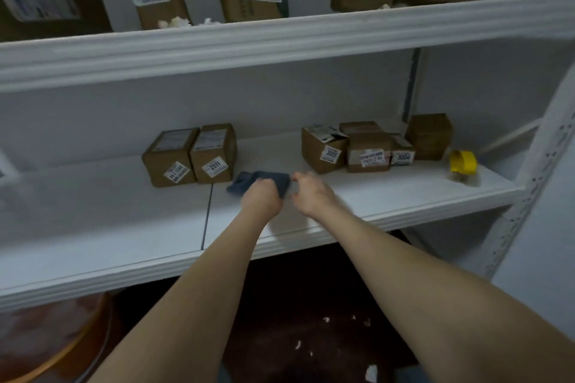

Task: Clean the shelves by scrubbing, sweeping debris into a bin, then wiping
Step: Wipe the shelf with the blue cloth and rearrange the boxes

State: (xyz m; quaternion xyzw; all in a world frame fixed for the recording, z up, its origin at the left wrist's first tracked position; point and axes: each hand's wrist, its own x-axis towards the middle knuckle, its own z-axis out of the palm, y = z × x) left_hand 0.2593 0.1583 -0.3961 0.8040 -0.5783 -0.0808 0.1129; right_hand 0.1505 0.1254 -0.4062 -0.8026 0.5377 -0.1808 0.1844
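Boxes [189, 155] stood at the left of the shelf [389, 193]. Just right of them the left hand [261, 196] had its grip clamped on the blue cloth [245, 180], which lay on the shelf. The right hand [311, 193] sat at the cloth's edge, its grip too blurred to tell. Wiping well probably meant flat, overlapping strokes toward the yellow brush [463, 162].

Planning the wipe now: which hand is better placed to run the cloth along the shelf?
Left. The left hand grips the blue cloth on the shelf; the right hand sits beside it, with no clear hold.
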